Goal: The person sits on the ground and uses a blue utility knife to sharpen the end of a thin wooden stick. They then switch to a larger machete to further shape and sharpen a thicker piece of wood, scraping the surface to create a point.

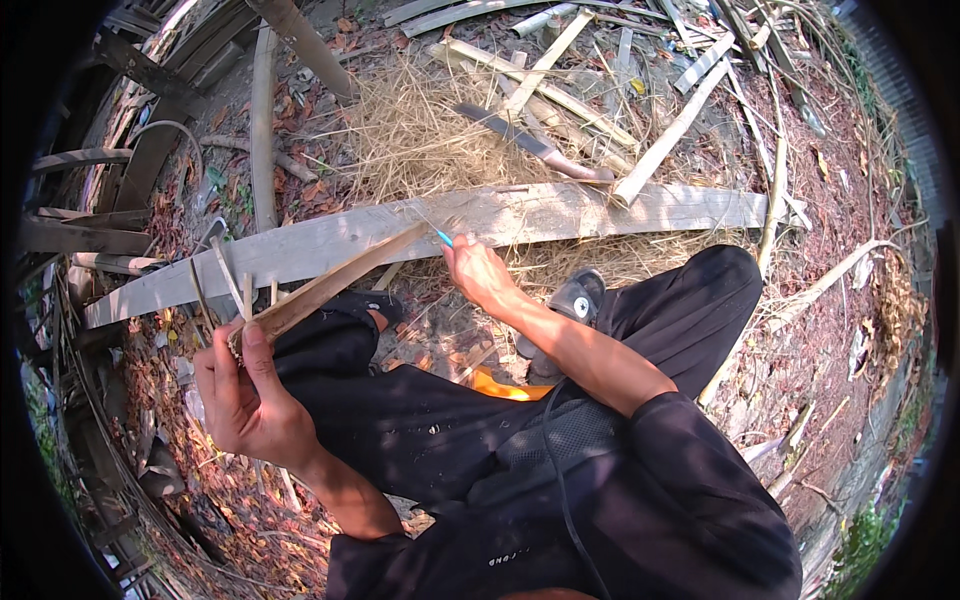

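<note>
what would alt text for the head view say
Seated on littered ground, a person grips the near end of a bamboo strip in the left hand, while the right hand holds a small blue-tipped tool at its far end over a long grey plank.

The bamboo strip (330,285) looks dry, fibrous and matt tan, split into thin slivers near the left hand (245,395), and the right hand (480,275) pinches a tool with a glossy blue plastic tip (444,238). At twelve o'clock from it lies a weathered grey plank (560,212), rough and matt, with brittle straw (420,135) and a dull metal blade (505,128) beyond. The trousers (420,430) are smooth black cloth with a faint sheen, and the sandal (575,297) at three o'clock looks like matt grey rubber.
</note>
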The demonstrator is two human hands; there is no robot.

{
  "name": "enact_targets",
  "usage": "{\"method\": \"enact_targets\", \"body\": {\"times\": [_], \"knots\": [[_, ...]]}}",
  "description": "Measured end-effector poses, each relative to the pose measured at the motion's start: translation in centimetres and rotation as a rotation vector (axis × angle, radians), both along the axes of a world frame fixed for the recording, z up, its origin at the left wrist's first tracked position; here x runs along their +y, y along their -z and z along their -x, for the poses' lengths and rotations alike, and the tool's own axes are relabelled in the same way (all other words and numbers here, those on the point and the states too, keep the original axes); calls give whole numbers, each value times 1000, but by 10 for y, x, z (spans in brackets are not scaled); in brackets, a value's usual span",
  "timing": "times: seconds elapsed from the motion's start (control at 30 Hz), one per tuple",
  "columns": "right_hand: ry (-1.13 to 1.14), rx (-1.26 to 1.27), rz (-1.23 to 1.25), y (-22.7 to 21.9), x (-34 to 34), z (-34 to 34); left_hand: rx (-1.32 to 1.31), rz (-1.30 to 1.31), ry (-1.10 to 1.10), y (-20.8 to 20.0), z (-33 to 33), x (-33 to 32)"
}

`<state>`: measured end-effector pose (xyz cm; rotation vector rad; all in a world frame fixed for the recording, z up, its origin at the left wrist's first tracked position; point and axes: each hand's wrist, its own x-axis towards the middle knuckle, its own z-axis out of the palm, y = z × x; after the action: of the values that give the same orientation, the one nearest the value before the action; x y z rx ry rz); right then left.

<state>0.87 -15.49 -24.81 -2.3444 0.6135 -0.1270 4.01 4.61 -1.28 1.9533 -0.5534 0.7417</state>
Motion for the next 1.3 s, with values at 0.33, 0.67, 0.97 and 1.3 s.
{"method": "enact_targets", "body": {"times": [0.33,0.67,0.97,1.3], "knots": [[33,-28,57,46,-2,10,-27,-4,136,-1,1,0],[-110,-50,-414,-24,-39,13,35,-7,56,-1,-3,4],[-58,-19,34,11,-1,19,-25,9,112,3,7,-5],[7,34,-70,46,-19,18,-49,-103,50,14,11,21]]}}
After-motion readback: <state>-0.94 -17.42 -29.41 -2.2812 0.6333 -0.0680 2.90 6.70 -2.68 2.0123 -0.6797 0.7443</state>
